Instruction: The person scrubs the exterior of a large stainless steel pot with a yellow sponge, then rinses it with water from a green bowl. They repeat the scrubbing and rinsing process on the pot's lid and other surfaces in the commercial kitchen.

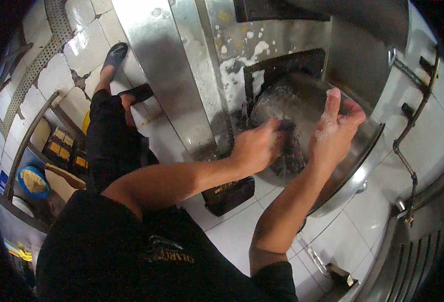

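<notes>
A large metal pot point(358, 177) lies tilted in front of me, its curved rim facing right and its dull inner wall wet. My left hand point(257, 145) is curled into a fist at the pot's left part, blurred by motion. A dark item point(288, 126), too blurred to name, shows at its fingers and seems held in them. My right hand point(333, 122), with suds on its wrist and back, is at the pot's far rim. Its thumb is raised and its fingers are bent; whether they grip the rim cannot be told.
A steel counter edge point(165, 64) runs along the left, beside a foam-spotted steel surface point(227, 49). A pipe point(414, 173) crosses the tiled wall at right. At left, a shelf holds a blue bowl point(22, 181) with pale contents. Several floor tiles point(80, 75) are cracked.
</notes>
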The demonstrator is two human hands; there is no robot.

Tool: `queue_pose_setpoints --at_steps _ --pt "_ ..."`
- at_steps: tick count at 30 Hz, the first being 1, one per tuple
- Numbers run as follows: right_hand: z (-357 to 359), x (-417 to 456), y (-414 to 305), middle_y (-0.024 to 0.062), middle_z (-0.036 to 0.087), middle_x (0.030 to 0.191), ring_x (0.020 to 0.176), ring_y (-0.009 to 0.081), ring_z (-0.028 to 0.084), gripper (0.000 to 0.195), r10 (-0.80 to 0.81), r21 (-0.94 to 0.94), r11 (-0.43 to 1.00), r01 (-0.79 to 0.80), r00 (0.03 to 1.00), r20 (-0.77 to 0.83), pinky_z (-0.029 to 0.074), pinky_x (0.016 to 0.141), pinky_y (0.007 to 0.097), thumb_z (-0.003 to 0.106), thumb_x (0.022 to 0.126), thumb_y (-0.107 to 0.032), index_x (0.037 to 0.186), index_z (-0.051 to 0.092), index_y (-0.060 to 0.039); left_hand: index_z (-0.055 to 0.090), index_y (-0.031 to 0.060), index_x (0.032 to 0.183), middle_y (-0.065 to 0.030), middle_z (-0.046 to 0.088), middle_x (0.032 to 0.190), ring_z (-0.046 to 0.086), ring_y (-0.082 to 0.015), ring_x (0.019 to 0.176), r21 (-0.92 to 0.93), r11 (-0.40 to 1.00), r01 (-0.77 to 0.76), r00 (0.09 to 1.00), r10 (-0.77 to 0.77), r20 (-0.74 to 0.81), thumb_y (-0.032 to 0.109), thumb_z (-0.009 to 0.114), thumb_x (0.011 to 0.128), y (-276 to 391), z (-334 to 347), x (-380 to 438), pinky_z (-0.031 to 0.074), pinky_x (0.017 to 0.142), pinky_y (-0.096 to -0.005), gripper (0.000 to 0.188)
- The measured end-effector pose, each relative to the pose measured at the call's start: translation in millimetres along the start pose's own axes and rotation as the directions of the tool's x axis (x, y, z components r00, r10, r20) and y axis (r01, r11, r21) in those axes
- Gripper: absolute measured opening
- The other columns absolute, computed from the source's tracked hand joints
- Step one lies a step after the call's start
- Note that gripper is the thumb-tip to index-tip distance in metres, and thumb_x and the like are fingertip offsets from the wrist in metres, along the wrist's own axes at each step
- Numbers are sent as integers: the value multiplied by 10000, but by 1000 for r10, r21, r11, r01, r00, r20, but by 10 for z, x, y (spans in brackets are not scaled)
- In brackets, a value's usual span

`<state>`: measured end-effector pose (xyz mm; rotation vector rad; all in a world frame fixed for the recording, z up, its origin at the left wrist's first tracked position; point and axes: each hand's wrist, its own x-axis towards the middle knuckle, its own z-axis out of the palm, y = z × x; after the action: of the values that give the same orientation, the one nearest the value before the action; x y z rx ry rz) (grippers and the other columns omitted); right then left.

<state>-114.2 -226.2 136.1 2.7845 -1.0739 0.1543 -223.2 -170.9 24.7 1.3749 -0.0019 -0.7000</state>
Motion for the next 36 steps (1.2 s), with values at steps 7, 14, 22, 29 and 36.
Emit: queue_pose_setpoints --at_steps 7,14,22,29,36 --pt "-17 91 31 247 591 1131 1006 391 583 704 28 80 996 -29 1000 6 445 902 451 613 864 -634 1187 513 -17 514 111 1134 -233 657 769 647 -487 782 108 982 155 986 -146 -82 272 627 910 -282 -103 577 515 645 -539 299" --pt "-66 58 75 203 612 1025 892 316 589 725 32 192 981 -39 999 35 450 862 407 627 851 -650 1187 508 -19 576 126 1176 -225 687 880 661 -451 857 261 965 10 1000 -7 -11 325 573 936 79 -166 1112 515 702 -554 312" --pt "3 44 46 137 600 915 829 276 574 777 45 357 933 -42 999 1 450 830 392 640 835 -680 1189 496 -4 568 119 1118 -229 679 831 661 -467 828 238 971 -28 999 20 36 286 614 867 180 -100 1012 521 687 -561 305" --pt "47 116 41 167 581 999 902 282 573 739 42 246 969 -41 999 3 448 855 396 611 871 -662 1184 488 -5 578 92 1221 -256 671 775 674 -453 769 149 988 37 995 -51 88 241 577 875 48 -184 685 528 667 -547 376" --pt "13 94 104 175 551 1087 995 262 530 620 1 347 938 -5 1000 13 404 937 393 474 980 -591 1160 469 3 561 78 1175 -246 675 781 674 -446 767 223 968 113 993 -116 1 218 608 825 -214 -186 1292 524 716 -555 380"
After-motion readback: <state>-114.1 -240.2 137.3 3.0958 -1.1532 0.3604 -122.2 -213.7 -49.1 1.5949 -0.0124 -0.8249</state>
